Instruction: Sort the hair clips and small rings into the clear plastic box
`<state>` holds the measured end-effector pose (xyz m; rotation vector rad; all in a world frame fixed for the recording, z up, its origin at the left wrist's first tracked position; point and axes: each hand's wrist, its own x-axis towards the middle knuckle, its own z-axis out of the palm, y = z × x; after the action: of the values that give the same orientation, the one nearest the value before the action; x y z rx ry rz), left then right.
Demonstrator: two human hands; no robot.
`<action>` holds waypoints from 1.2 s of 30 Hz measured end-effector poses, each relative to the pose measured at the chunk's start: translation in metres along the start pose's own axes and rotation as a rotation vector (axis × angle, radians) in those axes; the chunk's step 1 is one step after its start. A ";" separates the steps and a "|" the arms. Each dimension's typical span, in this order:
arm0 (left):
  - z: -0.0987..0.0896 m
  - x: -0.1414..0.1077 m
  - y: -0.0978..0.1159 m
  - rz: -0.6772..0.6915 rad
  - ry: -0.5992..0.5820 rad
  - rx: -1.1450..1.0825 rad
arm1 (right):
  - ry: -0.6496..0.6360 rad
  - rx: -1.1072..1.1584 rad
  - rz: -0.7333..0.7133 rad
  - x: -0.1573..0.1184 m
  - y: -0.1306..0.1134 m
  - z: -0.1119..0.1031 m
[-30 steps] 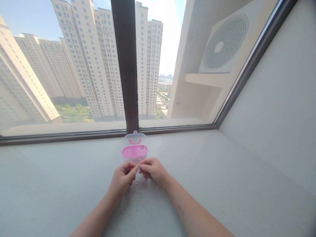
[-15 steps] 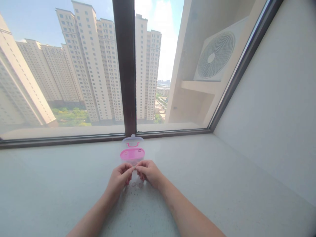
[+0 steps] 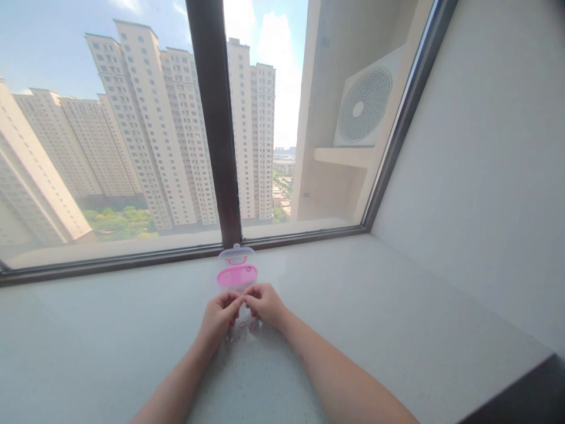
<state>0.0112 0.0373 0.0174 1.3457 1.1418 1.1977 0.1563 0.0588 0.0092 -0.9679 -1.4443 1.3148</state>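
Note:
My left hand [image 3: 220, 313] and my right hand [image 3: 265, 303] meet at their fingertips over the pale sill. Both are pinched closed on something too small to make out. Just beyond them stands a clear plastic box with a pink tray [image 3: 237, 275], partly hidden by my fingers. A small dark ring-shaped item lies at the tray's right end. The box's clear lid [image 3: 236, 255], with a pink handle, is raised toward the window frame. Below my fingertips, a few small ring-like pieces [image 3: 242, 324] lie on the sill.
A dark window frame [image 3: 217, 118] rises behind the box. A white wall [image 3: 477, 176] borders the sill on the right. Outside the glass are tall buildings [image 3: 150, 118] and an air-conditioner unit [image 3: 365, 106]. A dark area shows at the lower right corner.
The view has tilted and shifted slightly, bringing a dark corner into sight at the lower right. My hands remain together, with the fingers slightly changed in position.

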 end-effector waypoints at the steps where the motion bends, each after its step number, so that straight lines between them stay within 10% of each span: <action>1: 0.000 0.001 -0.001 -0.001 -0.005 -0.002 | 0.005 -0.038 -0.027 0.000 0.000 0.000; 16: 0.001 0.000 -0.010 -0.010 -0.093 -0.079 | 0.099 -0.348 -0.365 -0.011 -0.003 0.000; 31: -0.026 0.005 0.027 0.279 0.346 0.634 | 0.065 -0.247 -0.156 -0.007 0.001 -0.006; 36: -0.031 0.026 0.050 0.244 0.274 0.897 | 0.047 -0.241 -0.120 -0.006 0.002 -0.005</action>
<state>-0.0159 0.0603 0.0709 2.0681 1.8826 1.0901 0.1631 0.0543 0.0069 -1.0421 -1.6241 1.0408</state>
